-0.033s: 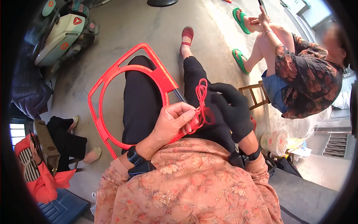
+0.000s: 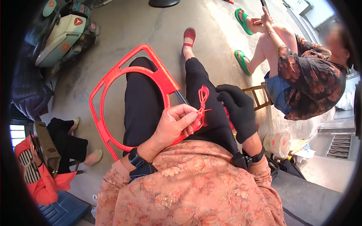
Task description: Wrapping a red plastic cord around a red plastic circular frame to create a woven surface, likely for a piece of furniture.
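My bare left hand (image 2: pixel 180 120) is closed in a pinch on a bundle of thin red cord (image 2: pixel 203 98). A loop of it stands up beyond the fingertips, with short ends sticking out below the loop. Under that wrist lies a red cord-wrapped frame (image 2: pixel 106 84), a round ring inside an angular outline, resting on my left thigh. A dark bar (image 2: pixel 182 97) runs from its right side toward my fingers. My right hand (image 2: pixel 241 111), in a black glove, hovers right of the cord with its fingers curled together. Red shows beside the glove; what the fingers hold is hidden.
At right a person (image 2: pixel 311 71) sits on a wooden stool (image 2: pixel 256 94). Another seated person (image 2: pixel 43 165) is at lower left. A scooter (image 2: pixel 62 39) stands at upper left. Near my right elbow are a white bucket (image 2: pixel 277 144) and assorted items on a grey ledge (image 2: pixel 305 197).
The gloved right hand has shifted slightly right, away from the cord, its fingers drawn closer together. The cord loop sits a little lower and its tangle looks smaller. My left hand stays put.
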`<state>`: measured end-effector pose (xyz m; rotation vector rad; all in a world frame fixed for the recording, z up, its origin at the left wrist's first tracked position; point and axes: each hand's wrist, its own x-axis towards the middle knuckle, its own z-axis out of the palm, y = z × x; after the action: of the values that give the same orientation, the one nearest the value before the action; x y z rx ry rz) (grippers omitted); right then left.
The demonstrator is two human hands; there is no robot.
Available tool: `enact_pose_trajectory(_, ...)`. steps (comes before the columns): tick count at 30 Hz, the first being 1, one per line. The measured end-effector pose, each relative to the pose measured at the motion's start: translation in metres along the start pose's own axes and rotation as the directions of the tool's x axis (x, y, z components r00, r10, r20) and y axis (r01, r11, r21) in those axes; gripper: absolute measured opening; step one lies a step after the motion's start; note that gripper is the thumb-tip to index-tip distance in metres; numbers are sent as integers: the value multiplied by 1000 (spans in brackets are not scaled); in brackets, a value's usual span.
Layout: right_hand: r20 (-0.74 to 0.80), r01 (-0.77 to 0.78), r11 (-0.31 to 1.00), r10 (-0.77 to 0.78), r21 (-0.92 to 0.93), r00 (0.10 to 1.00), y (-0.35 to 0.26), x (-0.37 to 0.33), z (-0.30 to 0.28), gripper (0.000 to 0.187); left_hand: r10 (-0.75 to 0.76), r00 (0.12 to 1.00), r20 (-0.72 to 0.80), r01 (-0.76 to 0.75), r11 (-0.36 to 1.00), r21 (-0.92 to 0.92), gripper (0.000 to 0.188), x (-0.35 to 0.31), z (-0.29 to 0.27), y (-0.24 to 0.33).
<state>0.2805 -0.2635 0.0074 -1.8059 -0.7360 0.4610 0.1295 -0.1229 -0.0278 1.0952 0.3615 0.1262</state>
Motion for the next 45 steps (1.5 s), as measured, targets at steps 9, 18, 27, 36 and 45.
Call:
enact_pose_trajectory(9, 406, 8, 1000, -13, 15, 914, 3, -2, 13, 24, -14, 999, 32, 12, 997, 77, 12, -1, -4, -3)
enact_pose_trajectory(18, 299, -295, 93, -28, 951, 954, 22, 14, -22, 23, -12, 989, 147, -8, 991, 131, 9, -2, -7, -4)
enact_pose_trajectory(27, -68, -11, 352, 212, 936, 975, 81, -10, -135, 25, -105, 988, 115, 102, 994, 32, 13, -8, -5, 15)
enact_pose_trajectory(36, -411, 294, 345, 342, 891, 845, 161, -58, -186, 16, -128, 988, 88, 127, 992, 16, 13, -11, -3, 16)
enact_pose_trajectory(45, 332, -78, 952, -26, 296, 943, 18, -39, 5, 31, -116, 981, 158, 99, 989, 113, 17, -10, -4, 14)
